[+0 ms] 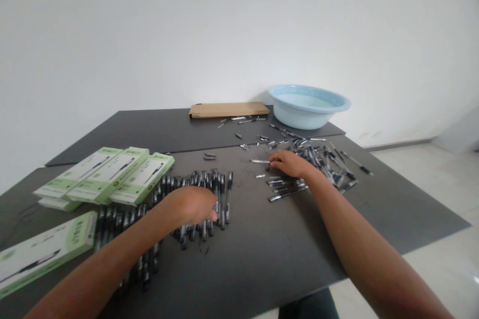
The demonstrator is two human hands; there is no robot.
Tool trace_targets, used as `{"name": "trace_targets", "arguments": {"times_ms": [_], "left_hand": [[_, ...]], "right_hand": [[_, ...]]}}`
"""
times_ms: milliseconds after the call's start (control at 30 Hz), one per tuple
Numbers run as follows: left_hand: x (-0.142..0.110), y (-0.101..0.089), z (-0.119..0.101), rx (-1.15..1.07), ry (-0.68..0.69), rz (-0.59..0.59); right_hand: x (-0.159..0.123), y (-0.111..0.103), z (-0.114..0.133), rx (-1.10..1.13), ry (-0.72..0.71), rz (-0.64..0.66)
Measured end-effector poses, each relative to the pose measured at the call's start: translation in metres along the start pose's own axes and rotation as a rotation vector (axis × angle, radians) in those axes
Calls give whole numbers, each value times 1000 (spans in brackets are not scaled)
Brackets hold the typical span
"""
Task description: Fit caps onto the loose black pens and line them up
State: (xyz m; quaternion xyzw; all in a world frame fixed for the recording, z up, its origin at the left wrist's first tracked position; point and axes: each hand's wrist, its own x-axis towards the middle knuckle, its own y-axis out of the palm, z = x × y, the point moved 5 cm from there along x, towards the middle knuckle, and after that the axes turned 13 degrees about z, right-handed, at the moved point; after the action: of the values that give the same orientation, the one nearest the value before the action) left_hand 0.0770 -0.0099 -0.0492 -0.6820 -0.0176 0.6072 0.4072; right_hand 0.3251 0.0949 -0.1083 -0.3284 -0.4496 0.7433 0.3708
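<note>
Far left we have green-and-white boxes [112, 172] overlapping on the dark table [258, 249], with a lone box [48, 251] nearer us. Just right of that, some dark-capped pens [116, 219], partly under our left forearm.

Next, the main row of pens [204, 178], lying roughly side by side. Our left hand [200, 204] is curled over the right part of this row; its fingers are mostly hidden, so we can't tell whether it grips a pen or just rests there. Two small dark pieces [209, 157] lie behind the row.

Back centre: flat cardboard box [229, 109], thin pens or refills in front of it.

Then a slim clear pen piece [259, 161], pointing left out of our right hand [288, 163], whose fingertips look closed on its right end. A small silver piece [260, 176] lies just below. Right of that hand, the loose heap of pens [318, 159], pointing every way; light-blue basin [309, 118] behind.

Step in hand, our judgement: right hand picking at the heap's edge, left hand tending the row. Next move calls for a firm fingertip pinch on that slim piece, clear of its neighbours, and a steady left hand so the row doesn't roll.
</note>
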Motion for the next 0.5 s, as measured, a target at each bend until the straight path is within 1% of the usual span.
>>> {"name": "trace_targets", "arguments": {"times_ms": [300, 500], "left_hand": [[2, 1, -3, 3, 8, 23], [7, 3, 0, -1, 18, 15]], "right_hand": [[1, 1, -2, 37, -28, -15], [0, -2, 0, 101, -44, -93]]}}
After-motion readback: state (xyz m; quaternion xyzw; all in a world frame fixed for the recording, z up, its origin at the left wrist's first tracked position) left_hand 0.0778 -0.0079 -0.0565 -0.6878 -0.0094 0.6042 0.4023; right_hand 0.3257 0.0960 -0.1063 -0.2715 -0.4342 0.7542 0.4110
